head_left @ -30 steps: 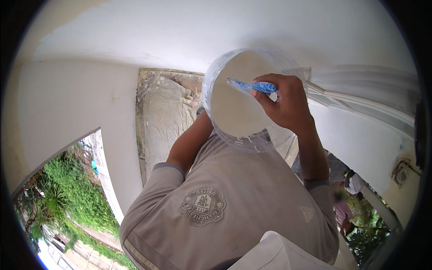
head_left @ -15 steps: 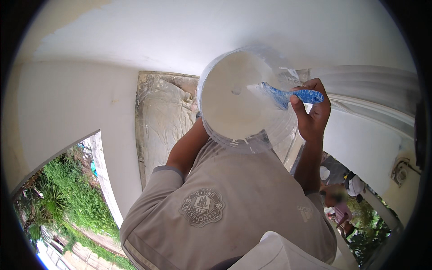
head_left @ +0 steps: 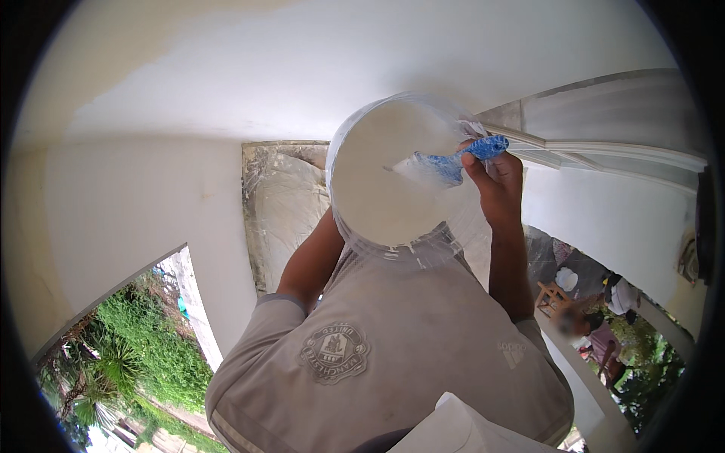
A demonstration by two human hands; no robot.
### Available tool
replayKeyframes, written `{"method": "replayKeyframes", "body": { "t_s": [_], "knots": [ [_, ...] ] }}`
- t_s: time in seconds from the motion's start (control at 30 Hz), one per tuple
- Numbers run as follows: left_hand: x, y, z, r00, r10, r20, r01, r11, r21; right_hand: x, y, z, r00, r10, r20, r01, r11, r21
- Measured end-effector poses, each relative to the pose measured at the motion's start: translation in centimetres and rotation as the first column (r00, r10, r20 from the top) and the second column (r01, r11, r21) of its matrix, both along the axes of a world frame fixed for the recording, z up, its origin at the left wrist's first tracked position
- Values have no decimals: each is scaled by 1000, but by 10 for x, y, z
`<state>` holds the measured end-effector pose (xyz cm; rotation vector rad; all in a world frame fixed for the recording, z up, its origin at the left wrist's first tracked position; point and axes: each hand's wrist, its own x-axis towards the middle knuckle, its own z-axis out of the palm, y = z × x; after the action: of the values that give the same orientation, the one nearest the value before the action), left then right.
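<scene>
Green plants [head_left: 147,328] show through an opening far left of the grip and lower in the view, with a white wall [head_left: 136,204] between. Nearer the grip, but left of it, a smeared, crumpled sheet [head_left: 283,198] covers the floor, probably laid there to catch drips. Over its edge reaches the left forearm [head_left: 311,260]; the left hand is hidden behind the bucket, so I cannot tell what it grips, though the arm's line suggests it steadies the bucket from the side or below.

Just left of the grip is the bucket [head_left: 400,255], clear-walled and tipped so its mouth faces up toward the head, close in front of the shirt [head_left: 423,325]; holding it near the body likely eases the weight. Pale paint [head_left: 377,208] fills its mouth. Over that paint lies the brush [head_left: 447,164], bristles leftward, blue handle running back into the grip; whether the tip touches the paint is unclear.

The right hand [head_left: 500,187] is closed on the handle's far end, thumb on the near side, which seems to keep the fingers off the wet part. Right of the grip runs a white frame [head_left: 627,149]; below and beyond it, a co-worker [head_left: 602,343].
</scene>
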<state>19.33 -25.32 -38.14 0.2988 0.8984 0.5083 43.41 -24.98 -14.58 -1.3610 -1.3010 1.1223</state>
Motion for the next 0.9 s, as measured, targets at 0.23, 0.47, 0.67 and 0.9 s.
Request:
{"method": "replayKeyframes", "body": {
  "t_s": [0.23,0.47,0.67,0.9],
  "knots": [
    [-15,-10,-2,999,6,-33,-6,1000,-14,3,24,1,981,90,174,-89,996,-13],
    [-10,-3,-3,999,7,-39,-6,1000,14,-2,32,10,905,24,424,-20,1000,-13],
    [-20,23,1,988,43,-148,-15,982,189,2,30,10,903,-15,428,13,1000,9],
    [-97,55,74,858,244,-451,53,832,552,0,28,6,883,-26,469,-7,998,68]
  ]
}}
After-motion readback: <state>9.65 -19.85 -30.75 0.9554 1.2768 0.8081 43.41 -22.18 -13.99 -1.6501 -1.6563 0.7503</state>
